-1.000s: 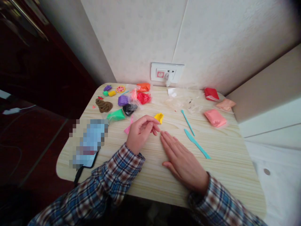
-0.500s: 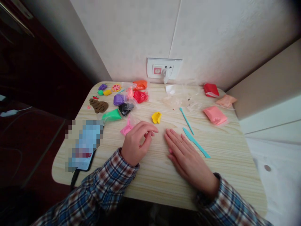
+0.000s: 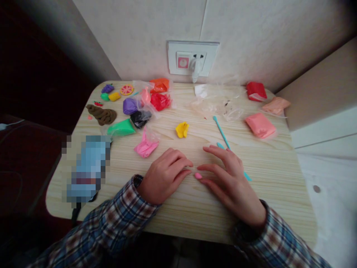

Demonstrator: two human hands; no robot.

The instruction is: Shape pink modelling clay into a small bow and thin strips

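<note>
A small piece of pink clay (image 3: 198, 175) sits at the tips of my right hand's (image 3: 230, 182) thumb and index finger, just over the tabletop. The other fingers of that hand are spread, above the blue plastic knife (image 3: 247, 176), hiding its middle. To the left, my left hand (image 3: 167, 175) rests with bent fingers, thumb a little apart from the index finger. Nothing shows in it, and its tips point at the pink clay. A shaped yellow clay piece (image 3: 182, 130) lies beyond both hands. Near my left hand is an open bag of pink clay (image 3: 146, 146).
Bagged clay, such as green (image 3: 121, 127) and black (image 3: 141, 118), lies left. Brown clay (image 3: 102, 115) and small clay fruits stand behind a phone (image 3: 90, 163). A thin blue tool (image 3: 221, 131), clear wrappers (image 3: 212, 106) and pink bagged clay (image 3: 260, 125) lie right.
My right hand has risen from lying flat over the pink clay; its fingers have spread and the clay shows at the tips. My left hand's fingers have straightened somewhat. The view has tilted down.
</note>
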